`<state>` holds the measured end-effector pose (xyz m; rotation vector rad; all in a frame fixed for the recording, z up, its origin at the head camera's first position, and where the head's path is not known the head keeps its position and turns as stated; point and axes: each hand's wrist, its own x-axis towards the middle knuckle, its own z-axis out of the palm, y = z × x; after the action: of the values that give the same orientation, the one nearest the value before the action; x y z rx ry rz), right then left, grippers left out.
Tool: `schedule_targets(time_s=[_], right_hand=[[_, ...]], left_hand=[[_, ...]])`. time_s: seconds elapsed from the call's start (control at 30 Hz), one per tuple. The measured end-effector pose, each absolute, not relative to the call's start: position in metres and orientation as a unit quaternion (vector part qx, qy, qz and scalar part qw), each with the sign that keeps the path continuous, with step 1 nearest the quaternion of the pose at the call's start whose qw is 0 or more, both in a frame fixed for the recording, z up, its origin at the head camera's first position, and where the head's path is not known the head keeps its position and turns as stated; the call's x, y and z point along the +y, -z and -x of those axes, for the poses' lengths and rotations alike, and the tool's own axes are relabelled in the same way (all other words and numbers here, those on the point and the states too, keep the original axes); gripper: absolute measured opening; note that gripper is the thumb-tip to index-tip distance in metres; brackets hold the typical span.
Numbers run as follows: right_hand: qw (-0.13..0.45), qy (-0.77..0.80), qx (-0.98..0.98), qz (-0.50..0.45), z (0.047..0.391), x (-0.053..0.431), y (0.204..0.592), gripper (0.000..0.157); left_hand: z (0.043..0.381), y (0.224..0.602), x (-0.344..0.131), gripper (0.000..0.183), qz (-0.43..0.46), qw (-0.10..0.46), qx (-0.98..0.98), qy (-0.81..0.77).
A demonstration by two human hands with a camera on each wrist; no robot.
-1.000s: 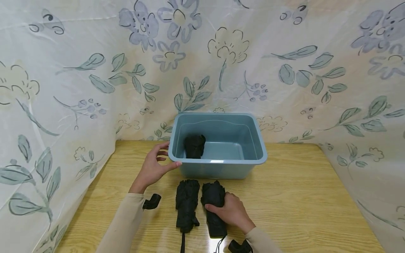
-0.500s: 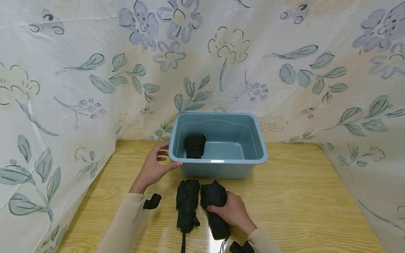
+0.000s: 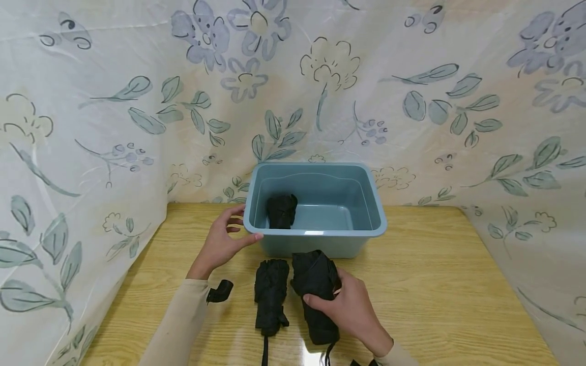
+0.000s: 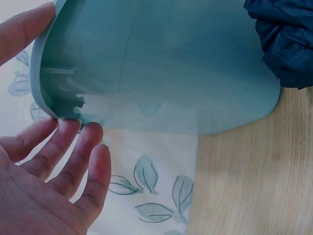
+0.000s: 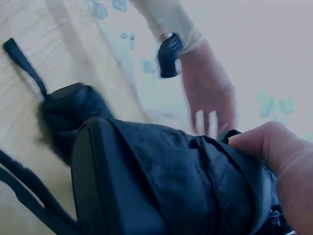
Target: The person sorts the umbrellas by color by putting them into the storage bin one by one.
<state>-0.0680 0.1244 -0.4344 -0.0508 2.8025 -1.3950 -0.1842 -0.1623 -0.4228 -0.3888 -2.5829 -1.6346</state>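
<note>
Backdrop: floral sheet (image 3: 114, 101) behind wooden table (image 3: 435, 284).
Head: right hand (image 3: 350, 307) grips folded black umbrella (image 3: 316, 290), now raised w/ far end nearer blue bin (image 3: 373, 216) vs 0.5 s ago; 2nd umbrella (image 3: 271, 295) stays flat, 3rd (image 3: 281, 211) inside bin.
L wrist: left hand (image 4: 46, 191), fingers straight, steadies bin corner.
R wrist: fingers wrapped round umbrella, off the table.

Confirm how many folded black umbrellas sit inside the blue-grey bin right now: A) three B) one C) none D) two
B: a single folded black umbrella lies in the left part of the blue-grey bin; one more lies on the table and another is in the right hand.
</note>
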Motion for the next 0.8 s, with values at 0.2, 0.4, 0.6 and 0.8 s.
schedule_targets(time_s=[0.2, 0.4, 0.6, 0.8], right_hand=[[-0.024, 0.464, 0.885, 0.04, 0.067, 0.129, 0.393, 0.065], [-0.048, 0.459, 0.884, 0.077, 0.077, 0.139, 0.353, 0.065], [-0.067, 0.47, 0.874, 0.103, 0.101, 0.149, 0.312, 0.056], [-0.101, 0.429, 0.891, 0.106, 0.138, 0.153, 0.284, 0.051]], left_hand=[[0.184, 0.424, -0.162, 0.079, 0.128, 0.03, -0.838, 0.53], [0.185, 0.425, -0.163, 0.08, 0.132, 0.029, -0.836, 0.531], [0.187, 0.425, -0.164, 0.08, 0.131, 0.031, -0.839, 0.528], [0.186, 0.423, -0.164, 0.081, 0.126, 0.028, -0.839, 0.529]])
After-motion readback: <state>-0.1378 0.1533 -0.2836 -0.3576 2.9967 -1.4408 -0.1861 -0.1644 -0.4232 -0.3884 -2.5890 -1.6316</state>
